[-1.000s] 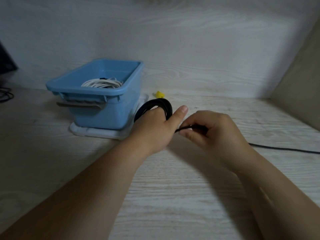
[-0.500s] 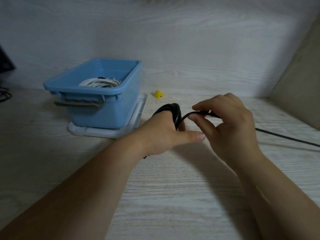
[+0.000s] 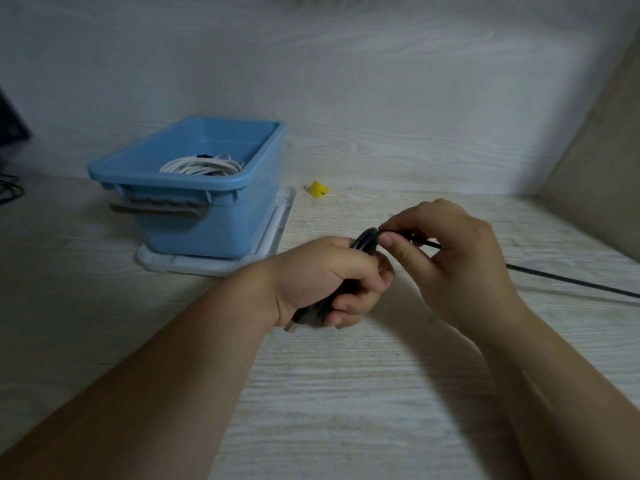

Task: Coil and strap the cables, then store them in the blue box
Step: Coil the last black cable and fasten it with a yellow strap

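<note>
In the head view, a black cable (image 3: 367, 241) is held in a bunch by the left hand (image 3: 329, 275). Its fingers are curled tight round the loops. The bunch is held over the middle of the counter (image 3: 346, 393), to the right of the blue box (image 3: 214, 223) and nearer than it.

The loose part (image 3: 571, 282) of the cable is pinched between the thumb and fingers of the right hand (image 3: 453, 258), right at the top of the bunch. From there it is stretched along the counter to the right and out of the picture. So the long line of the cable lies left to right, and the part not yet wound is nearer to the right hand. It looks as if more cable must be pulled in from the right and laid over the loops.

A plug end (image 3: 293, 326) is seen under the left hand. A white cable (image 3: 204, 166) is already laid in the blue box, which is set on a white tray (image 3: 280, 230). A small yellow thing (image 3: 318, 189) is seen far behind the hands; what it is cannot be told.
</note>
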